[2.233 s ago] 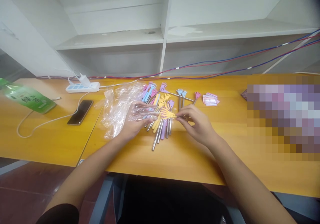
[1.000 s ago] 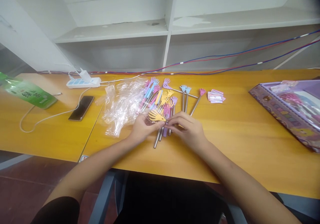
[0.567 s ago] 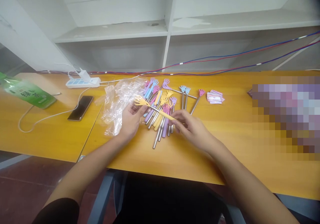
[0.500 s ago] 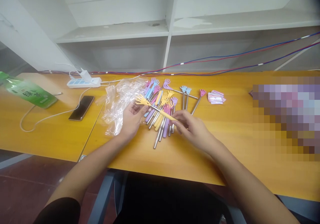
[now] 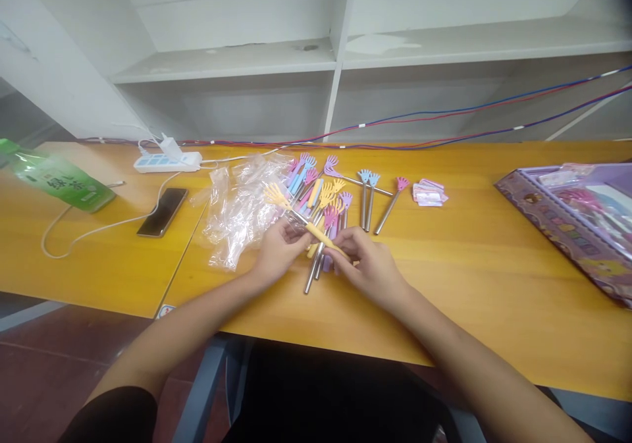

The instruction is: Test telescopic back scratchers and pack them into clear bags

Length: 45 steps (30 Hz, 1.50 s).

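Claw (image 5: 277,197) of the yellow back scratcher (image 5: 318,232) points upper left, beyond your left hand (image 5: 279,251), whose fingers pinch the middle; its long axis slopes rightward through frame centre, down to your right hand (image 5: 374,263), fingers clamped on its lower end.

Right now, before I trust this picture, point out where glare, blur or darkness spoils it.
In the head view, bright glints break up the plastic bags; in the head view, small print on the bottle is too soft to read; in the head view, the yellow back scratcher looks slightly blurred; in the head view, the upper right corner falls dark.
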### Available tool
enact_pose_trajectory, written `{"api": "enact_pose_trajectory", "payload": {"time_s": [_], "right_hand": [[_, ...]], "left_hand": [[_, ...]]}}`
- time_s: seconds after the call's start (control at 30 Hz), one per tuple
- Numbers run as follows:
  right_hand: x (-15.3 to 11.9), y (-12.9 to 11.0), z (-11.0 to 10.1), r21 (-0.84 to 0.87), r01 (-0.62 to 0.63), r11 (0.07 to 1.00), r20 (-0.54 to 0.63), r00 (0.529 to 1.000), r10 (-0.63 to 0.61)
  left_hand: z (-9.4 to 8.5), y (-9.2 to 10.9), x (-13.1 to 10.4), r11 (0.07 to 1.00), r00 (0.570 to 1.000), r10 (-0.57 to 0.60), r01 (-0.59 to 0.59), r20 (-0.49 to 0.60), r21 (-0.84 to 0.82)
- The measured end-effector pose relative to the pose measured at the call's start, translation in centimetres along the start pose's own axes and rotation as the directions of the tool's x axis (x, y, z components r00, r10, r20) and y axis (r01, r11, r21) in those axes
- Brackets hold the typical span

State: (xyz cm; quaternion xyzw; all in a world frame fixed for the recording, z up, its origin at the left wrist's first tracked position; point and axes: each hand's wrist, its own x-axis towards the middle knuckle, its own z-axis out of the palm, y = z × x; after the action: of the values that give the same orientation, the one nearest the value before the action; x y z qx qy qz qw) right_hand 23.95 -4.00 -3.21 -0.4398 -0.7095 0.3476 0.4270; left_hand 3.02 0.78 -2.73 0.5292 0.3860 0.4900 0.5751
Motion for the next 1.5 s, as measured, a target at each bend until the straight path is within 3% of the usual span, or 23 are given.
{"api": "enact_pose_trajectory", "payload": {"time_s": [0.13, 0.37, 0.5, 0.67, 0.83, 1.07, 1.23, 1.33, 1.5], "right_hand": [[0.0, -0.3, -0.2, -0.012, 0.065, 0.998, 0.012, 0.998, -0.065], [0.2, -1.6, -2.0, -0.056, 0.296, 0.954, 0.212, 0.937, -0.278], [0.4, -1.3, -2.1, -0.085, 0.373, 0.924, 0.166, 0.92, -0.356], [0.8, -0.8, -1.7, -0.136, 0.436, 0.889, 0.088, 0.899, -0.428], [0.8, -1.2, -1.7, -0.171, 0.446, 0.879, 0.027, 0.894, -0.448], [0.8, -1.3, -1.6, -0.271, 0.459, 0.846, -0.078, 0.866, -0.494], [0.8, -0.9, -1.4, -0.253, 0.44, 0.862, -0.123, 0.869, -0.48], [1.0, -0.9, -1.4, -0.265, 0.438, 0.859, -0.104, 0.873, -0.477], [1.1, -1.0, -1.5, -0.247, 0.442, 0.862, -0.083, 0.877, -0.473]], "left_hand": [[0.5, -0.5, -0.5, 0.999, 0.999, -0.023, 0.022, 0.026, 0.024], [-0.6, 0.3, 0.4, 0.999, 0.998, 0.036, -0.038, -0.057, -0.028], [-0.7, 0.3, 0.5, 1.0, 1.0, 0.019, -0.019, -0.024, -0.012], [0.2, -0.7, -0.8, 1.0, 0.992, -0.026, 0.024, 0.121, 0.015], [0.7, -1.6, -2.1, 0.991, 0.955, 0.017, -0.056, 0.297, 0.125], [1.0, -0.8, -2.5, 0.972, 0.912, 0.061, -0.147, 0.406, 0.185], [1.3, -0.3, -2.6, 0.911, 0.887, 0.088, -0.256, 0.453, 0.323], [1.4, -0.5, -2.7, 0.932, 0.888, 0.054, -0.209, 0.456, 0.295], [1.3, -0.7, -2.7, 0.995, 0.878, -0.088, 0.056, 0.47, 0.082]]}}
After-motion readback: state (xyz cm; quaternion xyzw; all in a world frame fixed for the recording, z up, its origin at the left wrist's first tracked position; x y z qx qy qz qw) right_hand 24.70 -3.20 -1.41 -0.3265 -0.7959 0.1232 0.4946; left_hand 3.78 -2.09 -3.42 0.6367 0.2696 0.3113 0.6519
